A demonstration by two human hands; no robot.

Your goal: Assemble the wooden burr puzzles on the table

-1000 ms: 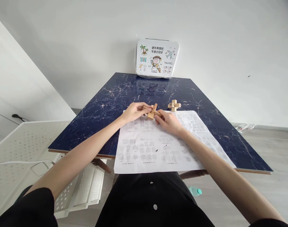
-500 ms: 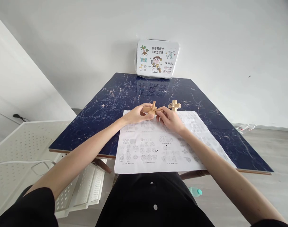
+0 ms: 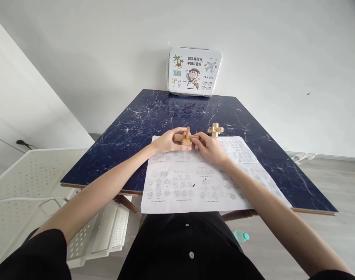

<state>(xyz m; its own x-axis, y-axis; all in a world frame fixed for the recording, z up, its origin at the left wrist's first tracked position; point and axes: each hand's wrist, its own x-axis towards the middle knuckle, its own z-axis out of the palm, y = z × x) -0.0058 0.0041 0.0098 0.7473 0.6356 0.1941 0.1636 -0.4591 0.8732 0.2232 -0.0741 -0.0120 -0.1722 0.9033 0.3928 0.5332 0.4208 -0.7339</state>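
My left hand point(image 3: 167, 140) and my right hand point(image 3: 209, 148) meet over the far edge of a printed instruction sheet point(image 3: 195, 182). Both are closed on a small wooden puzzle point(image 3: 185, 137) made of crossed sticks, held just above the paper. The left fingers wrap its left end, and the right fingertips pinch its right end. A second wooden puzzle point(image 3: 215, 130), fully assembled, stands on the table just beyond my right hand, untouched.
The dark blue marble-patterned table point(image 3: 142, 120) stands against a white wall. A white illustrated case point(image 3: 194, 71) leans on the wall at the table's far edge. A white perforated rack point(image 3: 28, 175) is at my left, and a pale green bottle point(image 3: 240, 235) lies on the floor under the table.
The crossed sticks in my hands have been turned; the upright stick now stands straighter and the horizontal one lies level. Both hands have stayed in the same place.
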